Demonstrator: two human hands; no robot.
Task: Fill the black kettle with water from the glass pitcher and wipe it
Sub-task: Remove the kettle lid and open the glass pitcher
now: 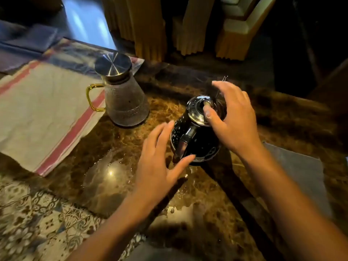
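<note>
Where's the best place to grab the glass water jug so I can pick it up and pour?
Probably by the gold handle on the glass pitcher. It loops out on the pitcher's left, over the striped cloth, so come in from that side. The body is wide and tapers upward, hard to wrap fingers around. The steel lid sits on top; grabbing there might just lift it off.

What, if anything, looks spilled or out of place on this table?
A puddle of water lies on the marble table, just left of the black kettle and below the glass pitcher.
</note>
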